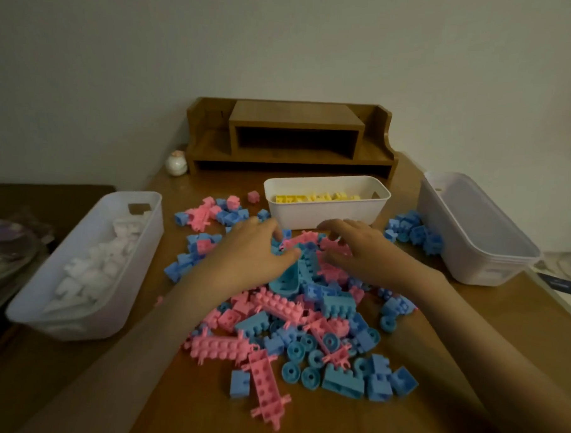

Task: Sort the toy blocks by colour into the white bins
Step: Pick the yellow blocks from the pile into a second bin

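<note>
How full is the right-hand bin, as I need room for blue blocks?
Empty, as far as visible: the right-hand bin shows only bare white inside; blue blocks lie outside, beside it.

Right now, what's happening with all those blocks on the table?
A person is sorting toy blocks by colour. The left hand and the right hand are both down in the pile of pink and blue blocks mid-table; whether the fingers grip anything is unclear. The left bin holds white blocks, the back bin holds yellow blocks, and the right bin shows no blocks inside.
</note>
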`<state>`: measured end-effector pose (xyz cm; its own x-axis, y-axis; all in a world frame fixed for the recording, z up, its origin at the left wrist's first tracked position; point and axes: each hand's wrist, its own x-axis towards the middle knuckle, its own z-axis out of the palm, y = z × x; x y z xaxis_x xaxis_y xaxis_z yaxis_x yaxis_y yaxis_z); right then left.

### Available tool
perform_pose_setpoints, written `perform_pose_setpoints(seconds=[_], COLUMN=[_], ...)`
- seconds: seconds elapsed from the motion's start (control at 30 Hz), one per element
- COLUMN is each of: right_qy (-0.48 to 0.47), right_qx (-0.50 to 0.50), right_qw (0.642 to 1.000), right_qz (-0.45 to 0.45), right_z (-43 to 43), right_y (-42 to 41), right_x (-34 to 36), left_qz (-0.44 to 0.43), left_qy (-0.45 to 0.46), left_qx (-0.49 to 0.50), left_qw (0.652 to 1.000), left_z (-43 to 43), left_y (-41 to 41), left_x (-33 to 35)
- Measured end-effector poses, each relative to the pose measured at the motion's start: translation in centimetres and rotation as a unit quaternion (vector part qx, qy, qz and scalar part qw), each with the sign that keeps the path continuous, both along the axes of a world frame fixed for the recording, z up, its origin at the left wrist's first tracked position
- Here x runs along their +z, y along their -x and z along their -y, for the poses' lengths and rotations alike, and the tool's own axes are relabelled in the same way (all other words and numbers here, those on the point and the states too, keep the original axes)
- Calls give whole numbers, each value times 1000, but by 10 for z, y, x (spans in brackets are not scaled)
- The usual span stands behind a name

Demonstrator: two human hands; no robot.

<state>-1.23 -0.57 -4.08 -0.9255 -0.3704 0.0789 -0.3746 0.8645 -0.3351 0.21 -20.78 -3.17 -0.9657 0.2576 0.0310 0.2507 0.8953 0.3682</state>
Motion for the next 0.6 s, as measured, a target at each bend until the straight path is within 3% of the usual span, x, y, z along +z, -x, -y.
perform_pose_setpoints(seconds=[0.17,0.3,0.6], right_qy=[1,7,1], right_qx=[63,88,44], right_qw=[998,995,999], right_qz=[21,34,20], right_z=[13,22,26], right_y=[-25,-41,-64], right_x=[-4,-9,-23], left_qz=[14,-18,-52], left_qy=[84,46,-16], left_qx=[58,60,72], left_qw=[995,997,996], left_z=[6,6,-10], left_y=[-20,-26,-54], left_x=[-10,-16,-15])
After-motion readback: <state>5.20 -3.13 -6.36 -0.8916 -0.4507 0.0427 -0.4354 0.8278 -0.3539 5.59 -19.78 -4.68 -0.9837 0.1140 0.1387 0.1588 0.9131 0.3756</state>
